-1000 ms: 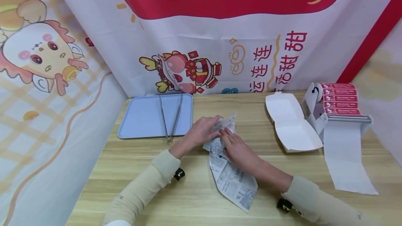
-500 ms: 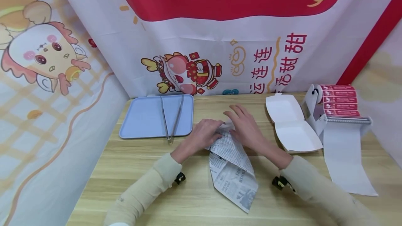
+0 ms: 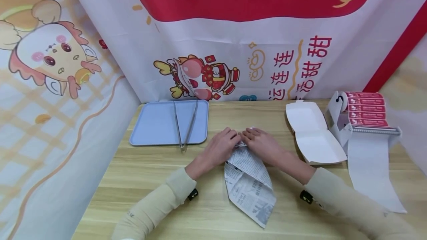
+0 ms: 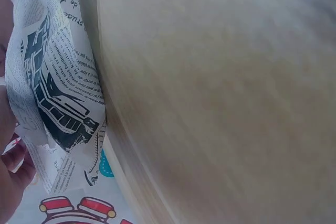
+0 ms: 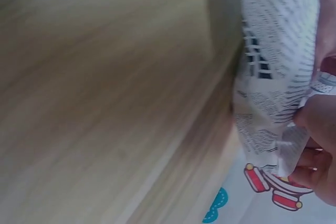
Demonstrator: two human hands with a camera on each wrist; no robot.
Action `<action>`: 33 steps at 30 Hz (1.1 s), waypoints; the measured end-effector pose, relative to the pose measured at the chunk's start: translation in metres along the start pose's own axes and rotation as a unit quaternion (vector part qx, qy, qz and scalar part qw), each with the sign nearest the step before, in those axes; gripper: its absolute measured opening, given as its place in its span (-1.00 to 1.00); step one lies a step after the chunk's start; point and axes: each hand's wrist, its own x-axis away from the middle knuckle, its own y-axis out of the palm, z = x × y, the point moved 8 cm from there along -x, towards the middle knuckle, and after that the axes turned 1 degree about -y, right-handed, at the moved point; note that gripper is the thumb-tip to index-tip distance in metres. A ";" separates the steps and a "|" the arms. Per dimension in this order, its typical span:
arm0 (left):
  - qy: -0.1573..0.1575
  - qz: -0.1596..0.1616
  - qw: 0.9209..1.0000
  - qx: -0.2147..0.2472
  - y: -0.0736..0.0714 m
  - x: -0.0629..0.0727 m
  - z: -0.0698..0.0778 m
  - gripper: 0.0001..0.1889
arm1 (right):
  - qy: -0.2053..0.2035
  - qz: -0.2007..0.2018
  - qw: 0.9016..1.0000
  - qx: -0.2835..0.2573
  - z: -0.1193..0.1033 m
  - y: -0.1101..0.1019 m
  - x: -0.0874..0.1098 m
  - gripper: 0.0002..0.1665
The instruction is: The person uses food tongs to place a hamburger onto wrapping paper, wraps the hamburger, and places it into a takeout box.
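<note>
A sheet of newspaper-print wrapping paper point(image 3: 249, 175) lies folded on the wooden table, its pointed loose end toward the person. At its far end, the left hand point(image 3: 219, 146) and the right hand point(image 3: 262, 146) meet and pinch the gathered edge. The left wrist view has the printed paper point(image 4: 63, 77) bulging upward, with the left hand's fingers point(image 4: 11, 169) at its end. From the right wrist, curled fingers and thumb point(image 5: 317, 124) grip a corner of the paper point(image 5: 273, 77). Anything inside the folds is hidden.
A blue tray point(image 3: 151, 123) with metal tongs point(image 3: 181, 136) across it stands at the back left. To the right are an open white paper box point(image 3: 317, 145) and a dispenser holding a roll of red labels point(image 3: 367, 108), its white strip point(image 3: 370, 169) hanging forward. A printed banner backs the table.
The right hand lifted off the paper, reached over its far end, then came down to pinch it beside the left hand. The left hand stayed on the paper, shifting slightly. The view shifted slightly.
</note>
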 end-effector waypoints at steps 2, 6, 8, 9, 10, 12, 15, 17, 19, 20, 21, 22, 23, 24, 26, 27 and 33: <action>0.009 -0.003 1.000 -0.017 0.000 0.000 0.002 -0.78 | -0.012 0.013 1.000 0.017 -0.002 0.001 0.004 -0.47; 0.023 -0.016 0.998 -0.048 0.001 0.002 0.004 -0.76 | -0.030 0.036 0.998 0.029 -0.005 0.003 0.008 -0.45; 0.029 -0.021 0.997 -0.063 0.002 0.003 0.004 -0.74 | -0.037 0.043 0.998 0.034 -0.007 0.004 0.010 -0.45; 0.032 -0.023 0.997 -0.070 0.002 0.003 0.005 -0.73 | -0.040 0.046 0.997 0.037 -0.008 0.004 0.010 -0.45; 0.034 -0.025 0.996 -0.077 0.002 0.004 0.005 -0.72 | -0.042 0.048 0.997 0.038 -0.009 0.004 0.011 -0.45; 0.034 -0.026 0.995 -0.090 0.001 0.005 0.005 -0.72 | -0.047 0.048 0.997 0.036 -0.011 0.002 0.013 -0.43; 0.031 -0.029 0.994 -0.102 0.001 0.005 0.005 -0.74 | -0.065 0.050 0.996 0.023 -0.016 -0.001 0.017 -0.44; 0.029 -0.033 0.993 -0.108 0.002 0.005 0.005 -0.75 | -0.086 0.056 0.995 0.009 -0.020 -0.003 0.020 -0.44; 0.024 -0.039 0.993 -0.106 0.003 0.006 0.004 -0.75 | -0.103 0.065 0.993 -0.001 -0.022 -0.004 0.023 -0.43; 0.018 -0.044 0.994 -0.102 0.002 0.005 0.003 -0.74 | -0.109 0.070 0.992 -0.005 -0.023 -0.005 0.025 -0.43; 0.010 -0.050 0.994 -0.094 0.003 0.005 0.000 -0.74 | -0.114 0.075 0.991 -0.008 -0.023 -0.005 0.026 -0.44; 0.000 -0.054 0.995 -0.087 0.003 0.005 -0.003 -0.75 | -0.116 0.081 0.990 -0.010 -0.022 -0.005 0.027 -0.44; -0.011 -0.058 0.995 -0.079 0.003 0.006 -0.007 -0.75 | -0.117 0.086 0.989 -0.012 -0.022 -0.005 0.028 -0.44; -0.022 -0.064 0.995 -0.068 0.003 0.006 -0.011 -0.74 | -0.118 0.091 0.989 -0.015 -0.021 -0.005 0.029 -0.44; -0.041 -0.074 0.995 -0.047 0.004 0.007 -0.022 -0.72 | -0.120 0.102 0.987 -0.021 -0.020 -0.005 0.031 -0.45; -0.052 -0.082 0.994 -0.039 0.006 0.008 -0.027 -0.70 | -0.122 0.106 0.987 -0.024 -0.020 -0.005 0.032 -0.44; -0.094 -0.140 0.985 -0.038 0.018 0.007 -0.047 -0.67 | -0.136 0.129 0.982 -0.030 -0.022 -0.004 0.038 -0.40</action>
